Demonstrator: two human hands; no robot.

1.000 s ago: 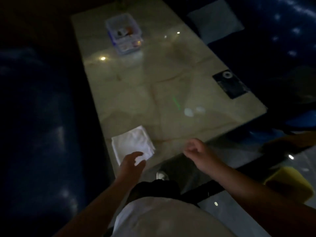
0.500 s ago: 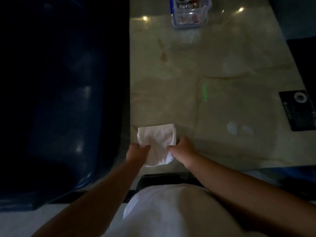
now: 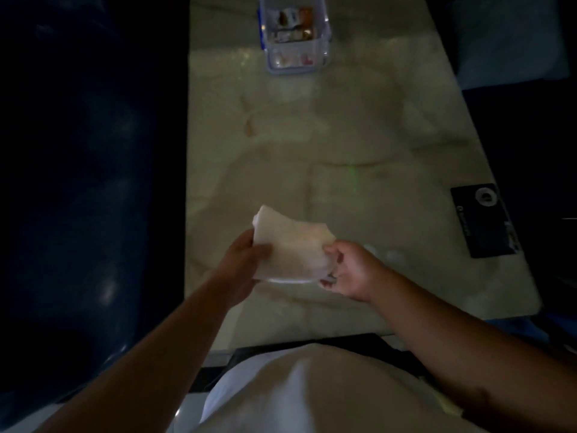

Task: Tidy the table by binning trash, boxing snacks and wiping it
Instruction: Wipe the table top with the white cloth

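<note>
A folded white cloth [image 3: 290, 245] is held up above the near part of the pale marble table [image 3: 359, 126]. My left hand [image 3: 246, 260] grips its left edge and my right hand [image 3: 349, 270] pinches its right edge. At the table's far end stands a clear plastic box [image 3: 295, 35] with a blue rim, and snack packets lie inside it. The scene is dim.
A black panel [image 3: 482, 220] with a round ring sits at the table's right edge. A dark blue sofa [image 3: 87, 182] runs along the left side. Two small pale spots [image 3: 393, 254] lie on the table just right of my right hand.
Both hands closed on the cloth at the table's near left edge and lifted it off the surface. The view swung to look straight down the table.
</note>
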